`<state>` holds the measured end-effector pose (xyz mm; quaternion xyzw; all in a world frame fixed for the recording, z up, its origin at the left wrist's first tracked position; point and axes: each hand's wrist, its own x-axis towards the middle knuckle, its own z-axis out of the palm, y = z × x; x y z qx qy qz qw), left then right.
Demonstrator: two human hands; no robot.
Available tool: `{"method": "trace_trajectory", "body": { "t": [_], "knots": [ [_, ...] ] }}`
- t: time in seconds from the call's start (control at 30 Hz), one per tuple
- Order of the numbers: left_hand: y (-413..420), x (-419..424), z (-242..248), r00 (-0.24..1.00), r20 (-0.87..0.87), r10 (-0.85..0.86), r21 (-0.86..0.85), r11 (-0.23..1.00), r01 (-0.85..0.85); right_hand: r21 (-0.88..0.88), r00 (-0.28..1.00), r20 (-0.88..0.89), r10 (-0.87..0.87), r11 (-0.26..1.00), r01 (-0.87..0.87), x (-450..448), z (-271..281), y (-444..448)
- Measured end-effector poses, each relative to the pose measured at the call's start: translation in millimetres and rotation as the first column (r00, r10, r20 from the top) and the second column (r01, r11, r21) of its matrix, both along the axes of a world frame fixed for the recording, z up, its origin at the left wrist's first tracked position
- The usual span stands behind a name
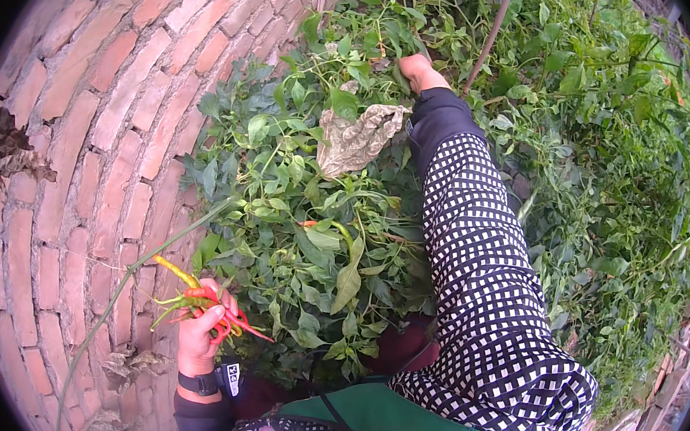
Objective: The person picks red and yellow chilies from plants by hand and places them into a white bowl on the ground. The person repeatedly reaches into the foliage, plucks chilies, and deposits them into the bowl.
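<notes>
A bunch of chili peppers (pixel 199 301), mostly red with some yellow and green ones, is gripped in my left hand (pixel 204 329) at the lower left, beside the brick wall. My right arm stretches forward, and my right hand (pixel 418 71) reaches into the leaves of the pepper plants (pixel 292 254). Its fingers are hidden in the foliage, so what they touch is unclear. Between the hands, an orange-tipped green pepper (pixel 341 232) hangs among the leaves. A large dry leaf (pixel 358 139) lies on the plants just below my right wrist.
A brick wall (pixel 126 116) runs along the left. A long green stem (pixel 123 285) arches in front of it. One thin wooden stake (pixel 489 40) stands right of my right hand. Dense greenery (pixel 598 207) fills the right side, with boards (pixel 662 391) at the lower right.
</notes>
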<state>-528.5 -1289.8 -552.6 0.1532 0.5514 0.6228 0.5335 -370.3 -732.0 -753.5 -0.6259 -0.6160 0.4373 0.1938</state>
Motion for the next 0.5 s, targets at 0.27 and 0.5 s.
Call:
{"method": "trace_trajectory", "body": {
  "t": [0.27, 0.5],
  "knots": [
    [-8, 5, 12, 0.998, -0.048, 0.042, -0.073, 0.996, -0.046, -0.184, 0.804, -0.503, -0.318, 0.948, 0.259, -11, 0, -10],
    [2, 16, 14, 0.999, -0.039, 0.035, -0.068, 0.997, -0.037, -0.082, 0.678, -0.667, -0.31, 0.935, 0.346, -4, 66, -51]
  ]
}}
